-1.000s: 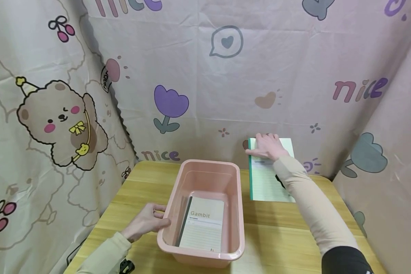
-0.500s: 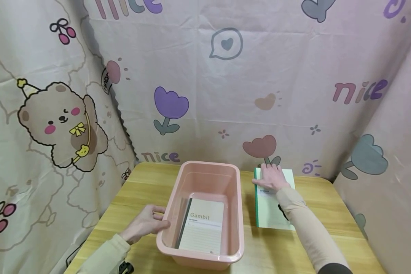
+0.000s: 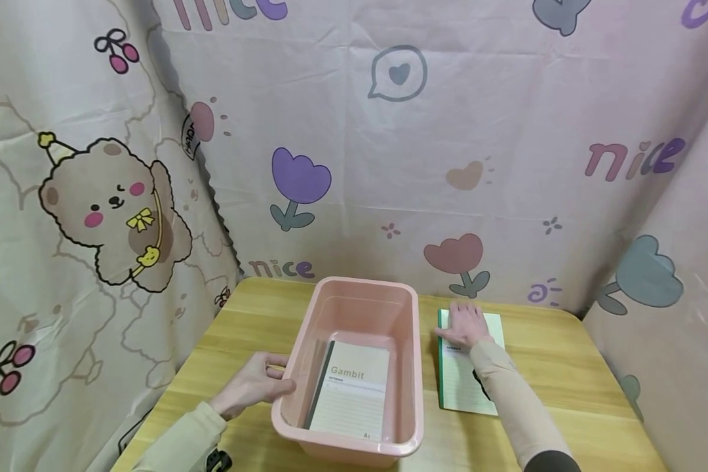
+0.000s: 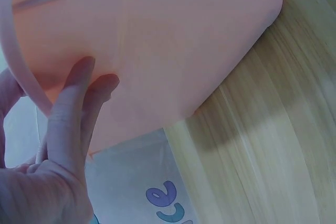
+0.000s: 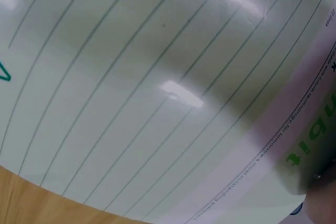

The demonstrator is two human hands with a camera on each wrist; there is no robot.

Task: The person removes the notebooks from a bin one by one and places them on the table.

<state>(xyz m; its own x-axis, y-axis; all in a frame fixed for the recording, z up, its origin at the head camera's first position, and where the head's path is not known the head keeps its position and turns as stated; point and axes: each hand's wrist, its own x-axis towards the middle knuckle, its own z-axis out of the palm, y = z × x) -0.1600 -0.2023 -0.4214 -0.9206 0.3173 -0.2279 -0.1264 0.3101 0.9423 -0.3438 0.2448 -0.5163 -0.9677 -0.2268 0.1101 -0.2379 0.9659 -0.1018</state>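
My left hand [image 3: 254, 387] grips the left rim of a pink plastic bin [image 3: 417, 367], with fingers [image 4: 71, 95] against its outer wall in the left wrist view. A notebook [image 3: 356, 393] with a dark spine and the word Gambit on its cover lies inside the bin. To the right of the bin, my right hand [image 3: 467, 326] holds a pale notebook [image 3: 463, 387] with a green spine at its far end. Its thumb is at the spine edge and its fingers reach over the top edge. In the right wrist view, the lined cover [image 5: 131, 77] fills most of the picture; the fingertips are hidden.
The bin and the green-spined notebook are on a wooden table [image 3: 566, 380]. A printed cloth [image 3: 507, 118] hangs behind the table's back edge. More patterned cloth [image 3: 12, 229] hangs along the left and right sides.
My right hand has brought the green-spined notebook down and toward me, from raised near the back cloth to the tabletop. My left hand has kept its grip on the bin.
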